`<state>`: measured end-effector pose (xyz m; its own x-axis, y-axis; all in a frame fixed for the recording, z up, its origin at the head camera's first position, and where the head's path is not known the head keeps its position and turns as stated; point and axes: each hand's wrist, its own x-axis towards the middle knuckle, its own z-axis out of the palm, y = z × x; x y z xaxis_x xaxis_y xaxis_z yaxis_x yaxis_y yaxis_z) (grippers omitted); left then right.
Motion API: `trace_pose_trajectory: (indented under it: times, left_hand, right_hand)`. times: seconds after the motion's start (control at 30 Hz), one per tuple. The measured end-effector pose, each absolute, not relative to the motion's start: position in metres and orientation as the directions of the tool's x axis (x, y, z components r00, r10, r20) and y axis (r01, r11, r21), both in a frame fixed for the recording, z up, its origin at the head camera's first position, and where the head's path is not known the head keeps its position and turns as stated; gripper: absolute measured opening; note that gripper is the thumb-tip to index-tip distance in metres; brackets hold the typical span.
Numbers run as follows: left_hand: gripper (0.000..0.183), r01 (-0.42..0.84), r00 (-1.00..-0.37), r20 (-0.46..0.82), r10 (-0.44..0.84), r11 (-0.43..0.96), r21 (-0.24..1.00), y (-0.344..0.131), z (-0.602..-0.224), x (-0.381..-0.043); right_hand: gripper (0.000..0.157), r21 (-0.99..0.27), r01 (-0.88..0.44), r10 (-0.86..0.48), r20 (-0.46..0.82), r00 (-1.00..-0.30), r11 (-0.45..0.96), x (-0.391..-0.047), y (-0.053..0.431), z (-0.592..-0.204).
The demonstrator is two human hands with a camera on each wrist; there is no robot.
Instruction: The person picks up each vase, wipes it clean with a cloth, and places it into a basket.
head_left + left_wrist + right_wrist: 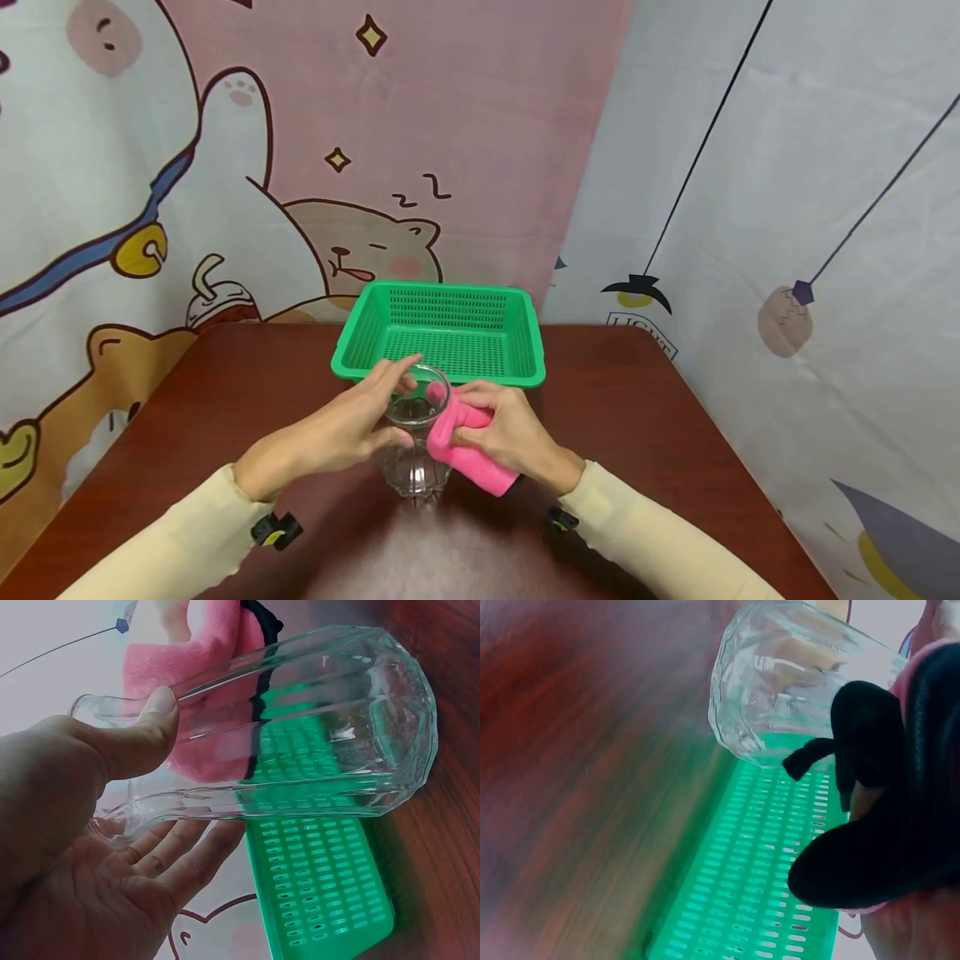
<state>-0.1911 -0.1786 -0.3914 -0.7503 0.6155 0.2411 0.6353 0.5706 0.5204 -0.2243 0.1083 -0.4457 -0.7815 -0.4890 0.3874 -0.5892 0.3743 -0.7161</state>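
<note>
A clear, ribbed glass vase [416, 477] stands upright in front of me, its mouth upward. My left hand [341, 429] grips it near the rim, thumb [159, 712] on one side and fingers on the other. Bunched in my right hand [525, 433] is a pink plush cloth [480, 468] with a black edge, pressed against the vase's rim; part of it shows inside the mouth. In the right wrist view, the cloth's black underside [877, 855] hides most of that hand. Whether the vase's base touches the table cannot be told.
Just beyond the vase, a green perforated plastic basket [534, 337] sits on the dark red-brown wooden table [622, 417]. Cartoon-printed curtains [480, 125] hang behind the table and along its sides.
</note>
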Motion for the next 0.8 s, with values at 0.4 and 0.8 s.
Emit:
trace_pose_trajectory:
  times: [0.4, 0.8]
  left_hand:
    - [0.101, 0.637, -0.748, 0.233, 0.622, 0.573, 0.515, -0.1783, -0.3903, -0.1887]
    - [0.105, 0.629, -0.754, 0.232, 0.614, 0.574, 0.525, -0.1781, -0.3919, -0.1892]
  right_hand:
    - [0.033, -0.602, -0.625, -0.581, 0.305, -0.755, 0.496, -0.2247, 0.1129, -0.4443]
    - [0.039, -0.516, -0.655, -0.631, 0.254, -0.733, 0.553, -0.2235, 0.117, -0.4525]
